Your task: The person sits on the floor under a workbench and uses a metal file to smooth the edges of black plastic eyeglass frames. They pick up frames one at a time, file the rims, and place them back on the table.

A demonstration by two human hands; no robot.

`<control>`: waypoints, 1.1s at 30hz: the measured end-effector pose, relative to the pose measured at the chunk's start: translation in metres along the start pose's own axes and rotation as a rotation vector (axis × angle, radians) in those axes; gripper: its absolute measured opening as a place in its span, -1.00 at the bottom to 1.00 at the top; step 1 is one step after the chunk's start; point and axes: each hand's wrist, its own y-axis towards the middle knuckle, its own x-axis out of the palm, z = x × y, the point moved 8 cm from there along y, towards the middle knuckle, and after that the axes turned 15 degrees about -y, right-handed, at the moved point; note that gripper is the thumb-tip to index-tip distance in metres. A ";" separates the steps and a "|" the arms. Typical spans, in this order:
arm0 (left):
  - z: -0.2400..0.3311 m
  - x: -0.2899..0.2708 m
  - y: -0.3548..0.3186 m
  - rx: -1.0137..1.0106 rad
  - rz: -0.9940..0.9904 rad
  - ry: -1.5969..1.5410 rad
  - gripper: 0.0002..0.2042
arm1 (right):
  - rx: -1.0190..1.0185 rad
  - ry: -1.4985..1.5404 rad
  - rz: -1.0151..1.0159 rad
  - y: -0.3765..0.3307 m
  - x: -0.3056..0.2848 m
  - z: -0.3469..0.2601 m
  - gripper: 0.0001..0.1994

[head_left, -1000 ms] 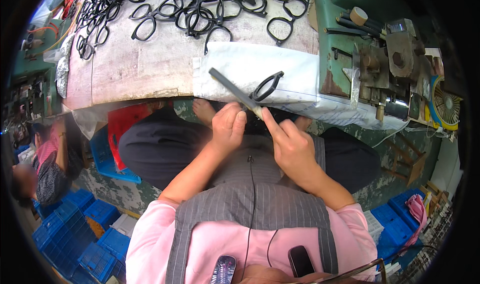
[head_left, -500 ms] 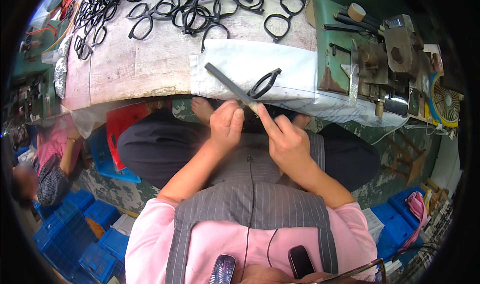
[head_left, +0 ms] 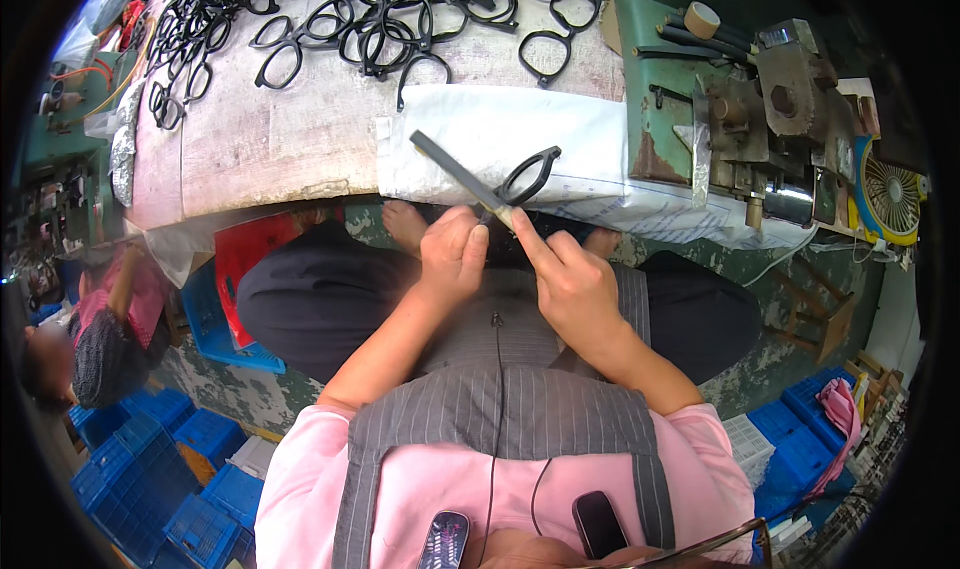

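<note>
My right hand [head_left: 572, 277] is closed round the near end of a flat grey file [head_left: 452, 169], its index finger stretched along the tool. The file slants away to the far left. My left hand [head_left: 452, 252] pinches a black eyeglass frame [head_left: 543, 176] beside the file; one rim shows beyond the tool, and the rest is hidden by the file and my fingers. File and frame meet or cross just ahead of my fingertips, at the table's near edge. Exact contact cannot be made out.
Many black eyeglass frames [head_left: 385, 34] lie heaped on the worn table [head_left: 290, 144]. White sheeting [head_left: 590, 129] covers its front edge. A metal vise-like fixture [head_left: 785, 99] and a small fan [head_left: 890, 194] stand right. A co-worker in pink [head_left: 125, 299] sits left, among blue crates [head_left: 120, 469].
My hands, the file and the eyeglass frame hold nearly the same place. The whole view has shifted slightly. At the left, the co-worker's arm has moved.
</note>
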 end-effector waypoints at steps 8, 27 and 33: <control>-0.010 -0.002 -0.008 -0.126 0.017 0.017 -0.76 | -0.013 -0.027 0.025 0.005 -0.001 -0.002 -0.38; -0.012 -0.003 -0.009 -0.132 0.026 -0.014 -0.76 | 0.006 -0.050 0.096 -0.005 0.001 -0.003 -0.41; -0.020 -0.008 -0.013 -0.179 0.067 -0.106 -0.74 | -0.004 0.192 0.264 -0.004 -0.024 0.002 -0.45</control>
